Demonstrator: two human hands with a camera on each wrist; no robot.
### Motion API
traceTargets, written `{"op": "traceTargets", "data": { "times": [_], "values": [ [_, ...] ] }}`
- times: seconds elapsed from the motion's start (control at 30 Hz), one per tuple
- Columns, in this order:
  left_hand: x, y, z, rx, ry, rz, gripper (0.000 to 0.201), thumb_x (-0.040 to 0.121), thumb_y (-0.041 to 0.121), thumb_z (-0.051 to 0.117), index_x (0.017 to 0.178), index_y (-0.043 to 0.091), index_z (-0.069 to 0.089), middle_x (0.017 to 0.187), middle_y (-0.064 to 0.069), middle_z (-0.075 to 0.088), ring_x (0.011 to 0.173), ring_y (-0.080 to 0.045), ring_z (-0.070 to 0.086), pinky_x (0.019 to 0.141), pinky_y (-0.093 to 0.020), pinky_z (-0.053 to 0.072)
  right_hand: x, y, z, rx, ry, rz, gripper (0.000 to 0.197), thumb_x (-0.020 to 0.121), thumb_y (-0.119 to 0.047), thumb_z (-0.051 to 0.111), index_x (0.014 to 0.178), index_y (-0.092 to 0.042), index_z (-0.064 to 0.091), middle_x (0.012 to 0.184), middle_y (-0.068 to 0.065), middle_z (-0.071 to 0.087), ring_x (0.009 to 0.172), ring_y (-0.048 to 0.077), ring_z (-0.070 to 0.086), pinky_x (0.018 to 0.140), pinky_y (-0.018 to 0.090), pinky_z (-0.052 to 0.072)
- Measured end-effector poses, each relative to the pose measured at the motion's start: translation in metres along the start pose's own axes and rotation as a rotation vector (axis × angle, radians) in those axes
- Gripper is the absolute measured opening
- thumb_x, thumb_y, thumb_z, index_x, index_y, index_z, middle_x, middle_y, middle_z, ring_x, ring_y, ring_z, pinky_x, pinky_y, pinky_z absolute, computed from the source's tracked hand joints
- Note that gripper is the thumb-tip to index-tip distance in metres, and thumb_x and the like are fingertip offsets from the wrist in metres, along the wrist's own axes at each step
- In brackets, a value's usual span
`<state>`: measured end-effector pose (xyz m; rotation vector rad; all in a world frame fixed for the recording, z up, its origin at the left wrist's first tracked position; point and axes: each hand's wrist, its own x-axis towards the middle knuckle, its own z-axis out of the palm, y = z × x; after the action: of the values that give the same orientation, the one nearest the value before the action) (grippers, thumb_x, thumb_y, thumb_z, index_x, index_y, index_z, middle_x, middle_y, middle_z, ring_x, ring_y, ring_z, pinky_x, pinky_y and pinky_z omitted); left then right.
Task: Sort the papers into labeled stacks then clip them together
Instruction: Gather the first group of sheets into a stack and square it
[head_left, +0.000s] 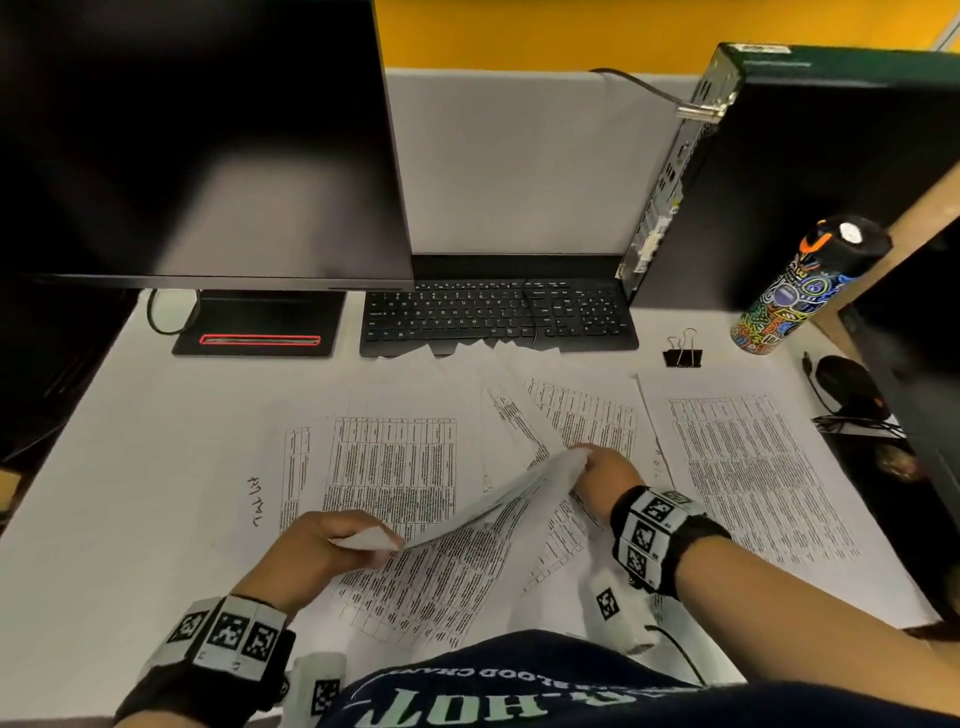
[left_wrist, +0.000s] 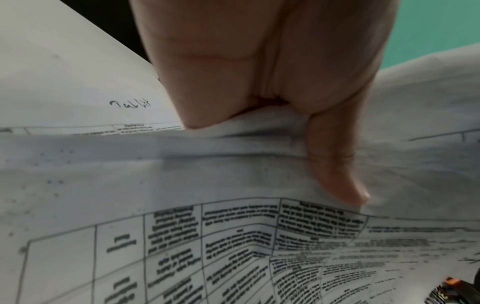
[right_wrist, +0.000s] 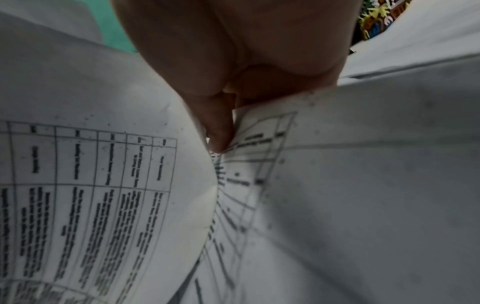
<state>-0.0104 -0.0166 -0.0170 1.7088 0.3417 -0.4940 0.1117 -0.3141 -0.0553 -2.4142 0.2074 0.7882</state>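
Printed sheets with tables lie spread over the desk (head_left: 130, 467). A lifted sheet (head_left: 483, 493) bows between both hands above the middle pile (head_left: 395, 467). My left hand (head_left: 332, 545) pinches its near corner; in the left wrist view the thumb (left_wrist: 335, 164) lies on the paper (left_wrist: 155, 174). My right hand (head_left: 602, 473) pinches the far corner, and its thumb (right_wrist: 218, 127) shows in the right wrist view on the paper (right_wrist: 363, 185). Another stack (head_left: 753, 467) lies at the right. A handwritten label (head_left: 255, 501) marks the desk left of the pile. A black binder clip (head_left: 682, 353) stands behind the right stack.
A keyboard (head_left: 498, 317) and a monitor (head_left: 197, 140) on its stand (head_left: 260, 325) are at the back. A computer tower (head_left: 779, 182) stands at the back right with a patterned bottle (head_left: 800, 291) beside it. A mouse (head_left: 847, 384) lies at the right edge.
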Motion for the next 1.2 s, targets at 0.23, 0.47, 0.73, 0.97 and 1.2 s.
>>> {"op": "traceTargets", "data": {
  "times": [0.23,0.47,0.73,0.97,1.2],
  "values": [
    [0.001,-0.002,-0.006,-0.086,0.206,-0.05,0.087,0.024,0.063,0.083,0.095,0.015,0.072,0.087,0.001,0.077,0.088,-0.017,0.07,0.072,-0.027,0.049,-0.034,-0.016,-0.063,0.351,0.323,-0.105,0.029,0.097,-0.02,0.047,0.124,-0.022,0.055,0.12,0.003,0.061,0.098,0.016,0.058,0.081,0.024,0.043],
    [0.014,0.035,0.006,-0.212,0.356,0.094,0.043,0.056,0.041,0.085,0.089,0.019,0.069,0.08,0.0,0.077,0.079,-0.026,0.073,0.067,-0.034,0.056,-0.051,-0.024,-0.111,0.423,0.608,-0.35,0.01,0.095,-0.022,0.05,0.092,-0.021,0.06,0.075,-0.006,0.06,0.068,0.009,0.052,0.058,0.016,0.036],
    [0.03,0.106,0.015,-0.448,0.403,0.277,0.017,0.086,0.017,0.063,0.102,0.016,0.068,0.093,-0.004,0.076,0.087,-0.02,0.073,0.075,-0.035,0.056,-0.058,-0.024,-0.106,0.751,0.49,-0.376,0.03,0.087,-0.008,0.057,0.076,-0.033,0.07,0.081,-0.008,0.071,0.09,0.025,0.063,0.087,0.041,0.049],
    [0.039,0.134,0.034,-0.563,0.422,0.343,0.033,0.09,0.015,0.061,0.122,0.013,0.058,0.111,-0.01,0.07,0.101,-0.026,0.068,0.083,-0.04,0.055,-0.071,-0.036,-0.085,0.869,0.288,-0.398,0.041,0.085,0.015,0.041,0.078,-0.02,0.061,0.062,-0.018,0.07,0.059,-0.006,0.064,0.055,0.011,0.049],
    [0.043,0.127,0.037,-0.432,0.624,0.429,0.043,0.082,0.028,0.068,0.122,0.024,0.053,0.115,0.002,0.067,0.106,-0.018,0.064,0.095,-0.044,0.051,-0.074,-0.037,-0.083,1.101,0.149,-0.423,0.052,0.08,0.018,0.031,0.105,-0.015,0.062,0.087,-0.003,0.073,0.076,0.009,0.068,0.063,0.021,0.051]
  ]
}}
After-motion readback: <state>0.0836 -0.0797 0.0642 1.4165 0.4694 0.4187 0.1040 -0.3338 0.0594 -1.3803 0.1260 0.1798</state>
